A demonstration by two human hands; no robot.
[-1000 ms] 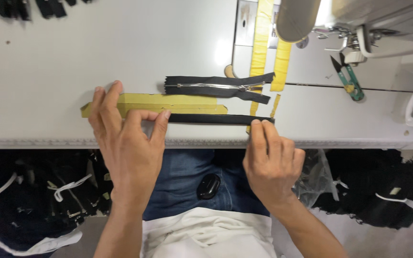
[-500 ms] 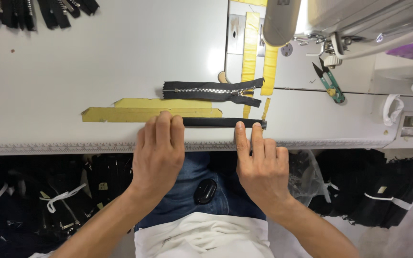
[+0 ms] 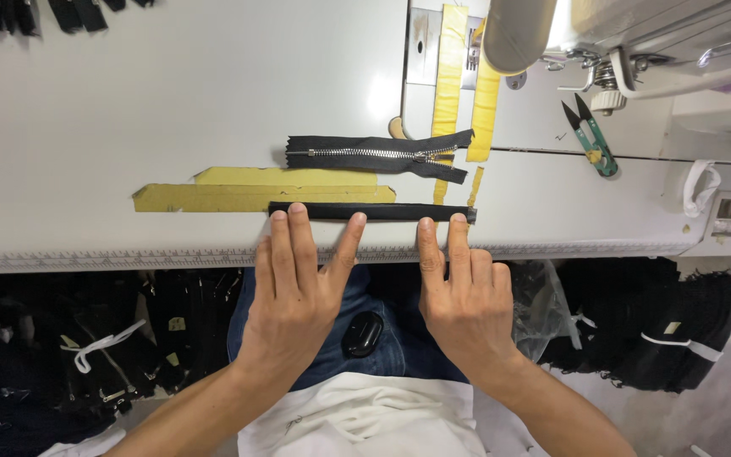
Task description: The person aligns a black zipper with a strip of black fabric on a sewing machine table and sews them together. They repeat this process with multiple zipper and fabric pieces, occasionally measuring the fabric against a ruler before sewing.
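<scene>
A narrow black fabric strip (image 3: 387, 211) lies along the front of the white sewing table (image 3: 171, 101), beside yellow tape strips (image 3: 255, 193). My left hand (image 3: 298, 288) rests palm down, its fingertips pressing the strip's left part. My right hand (image 3: 463, 292) also lies flat, two fingertips touching the strip's right end. Just behind the strip lies a black zipper (image 3: 378, 155) with silver teeth, closed.
A sewing machine (image 3: 636, 34) stands at the back right, with green thread snips (image 3: 590, 140) beside it. Yellow tape strips (image 3: 450, 76) run up the machine bed. Black zippers (image 3: 35, 13) lie at the far left. Dark bundles (image 3: 86, 355) hang below the table edge.
My left hand has shifted right from the yellow tape onto the black strip. Both hands have spread their fingertips along the strip.
</scene>
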